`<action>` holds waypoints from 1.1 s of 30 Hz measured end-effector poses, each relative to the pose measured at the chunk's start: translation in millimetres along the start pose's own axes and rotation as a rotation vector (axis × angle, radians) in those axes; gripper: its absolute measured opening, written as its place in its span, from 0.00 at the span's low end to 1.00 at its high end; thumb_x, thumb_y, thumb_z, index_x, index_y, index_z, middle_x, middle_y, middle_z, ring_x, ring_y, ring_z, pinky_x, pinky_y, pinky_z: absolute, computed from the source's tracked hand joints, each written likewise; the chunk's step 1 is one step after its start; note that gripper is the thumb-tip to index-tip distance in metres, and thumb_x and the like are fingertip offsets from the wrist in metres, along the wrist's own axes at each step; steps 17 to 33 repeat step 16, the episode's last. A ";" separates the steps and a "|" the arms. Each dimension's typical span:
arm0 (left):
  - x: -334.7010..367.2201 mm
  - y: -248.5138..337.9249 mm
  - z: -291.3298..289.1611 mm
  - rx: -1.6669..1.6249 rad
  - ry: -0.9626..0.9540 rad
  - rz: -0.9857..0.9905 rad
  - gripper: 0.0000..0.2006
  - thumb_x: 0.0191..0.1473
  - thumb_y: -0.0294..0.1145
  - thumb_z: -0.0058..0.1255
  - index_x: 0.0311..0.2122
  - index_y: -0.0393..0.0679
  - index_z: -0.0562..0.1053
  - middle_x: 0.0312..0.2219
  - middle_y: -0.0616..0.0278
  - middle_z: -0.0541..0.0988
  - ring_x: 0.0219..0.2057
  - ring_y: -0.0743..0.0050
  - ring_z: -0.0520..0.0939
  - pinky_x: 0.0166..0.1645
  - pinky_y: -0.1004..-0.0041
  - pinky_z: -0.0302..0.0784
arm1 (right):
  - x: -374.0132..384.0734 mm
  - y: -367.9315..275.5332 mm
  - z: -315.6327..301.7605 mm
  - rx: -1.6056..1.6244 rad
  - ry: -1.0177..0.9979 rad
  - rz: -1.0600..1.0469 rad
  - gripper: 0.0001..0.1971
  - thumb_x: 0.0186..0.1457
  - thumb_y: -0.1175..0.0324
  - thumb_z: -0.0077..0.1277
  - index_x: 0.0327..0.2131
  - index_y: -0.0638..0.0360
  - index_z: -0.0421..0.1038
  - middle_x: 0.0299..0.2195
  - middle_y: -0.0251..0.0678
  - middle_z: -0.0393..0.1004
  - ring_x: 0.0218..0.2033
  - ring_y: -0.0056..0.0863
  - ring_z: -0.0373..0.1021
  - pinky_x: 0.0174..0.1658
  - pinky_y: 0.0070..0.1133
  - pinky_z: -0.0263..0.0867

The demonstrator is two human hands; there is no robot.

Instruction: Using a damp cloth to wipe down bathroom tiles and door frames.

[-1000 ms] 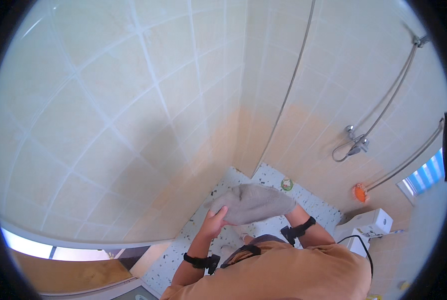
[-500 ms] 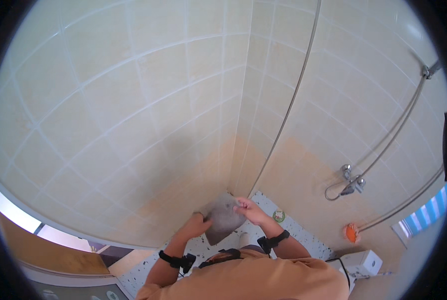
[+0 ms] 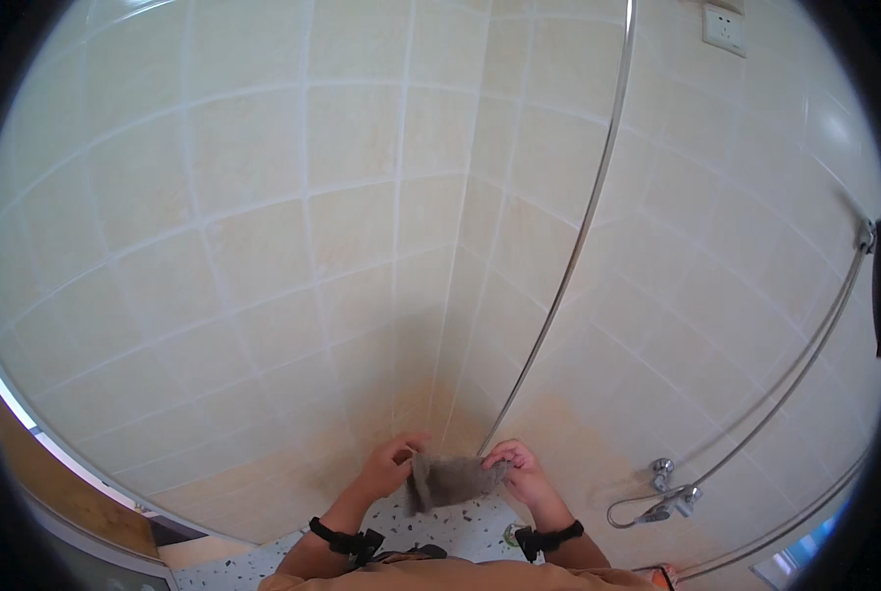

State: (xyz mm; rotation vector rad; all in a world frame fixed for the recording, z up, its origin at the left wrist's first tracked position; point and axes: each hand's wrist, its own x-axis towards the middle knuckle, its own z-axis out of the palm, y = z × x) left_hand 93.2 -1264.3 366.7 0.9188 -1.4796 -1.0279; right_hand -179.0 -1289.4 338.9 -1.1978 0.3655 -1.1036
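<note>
A small grey cloth [image 3: 452,481] hangs stretched between my two hands, low in the head view, in front of a tiled corner. My left hand [image 3: 389,465] pinches its left edge and my right hand [image 3: 519,469] pinches its right edge. Both wrists wear black straps. The cloth is folded narrow and droops a little on the left side.
Beige tiled walls [image 3: 293,246] meet in a corner ahead. A thin metal pipe [image 3: 578,246] runs up the wall. A shower tap [image 3: 669,492] with hoses sits at the lower right. A speckled floor [image 3: 460,532] shows below, and a white wall socket [image 3: 724,30] sits top right.
The view has tilted upward toward the wall. The cloth, wide and spread a second ago, is now gathered smaller and held higher between both hands.
</note>
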 end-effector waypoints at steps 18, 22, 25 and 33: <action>191.3 -158.7 -2.3 -1.406 -0.479 -0.496 0.30 0.56 0.52 0.35 0.56 0.38 0.60 0.52 0.54 0.68 0.53 0.58 0.68 0.60 0.59 0.58 | 142.7 -16.0 -53.1 -0.044 0.679 -0.061 0.13 0.51 0.73 0.46 0.42 0.61 0.66 0.38 0.38 0.72 0.35 0.29 0.71 0.39 0.24 0.68; 191.3 -158.7 -2.3 -1.406 -0.479 -0.496 0.30 0.56 0.52 0.35 0.56 0.38 0.60 0.52 0.54 0.68 0.53 0.58 0.68 0.60 0.59 0.58 | 142.7 -16.0 -53.1 -0.044 0.679 -0.061 0.13 0.51 0.73 0.46 0.42 0.61 0.66 0.38 0.38 0.72 0.35 0.29 0.71 0.39 0.24 0.68; 191.3 -158.7 -2.3 -1.406 -0.479 -0.496 0.30 0.56 0.52 0.35 0.56 0.38 0.60 0.52 0.54 0.68 0.53 0.58 0.68 0.60 0.59 0.58 | 142.7 -16.0 -53.1 -0.044 0.679 -0.061 0.13 0.51 0.73 0.46 0.42 0.61 0.66 0.38 0.38 0.72 0.35 0.29 0.71 0.39 0.24 0.68; 191.3 -158.7 -2.3 -1.406 -0.479 -0.496 0.30 0.56 0.52 0.35 0.56 0.38 0.60 0.52 0.54 0.68 0.53 0.58 0.68 0.60 0.59 0.58 | 142.7 -16.0 -53.1 -0.044 0.679 -0.061 0.13 0.51 0.73 0.46 0.42 0.61 0.66 0.38 0.38 0.72 0.35 0.29 0.71 0.39 0.24 0.68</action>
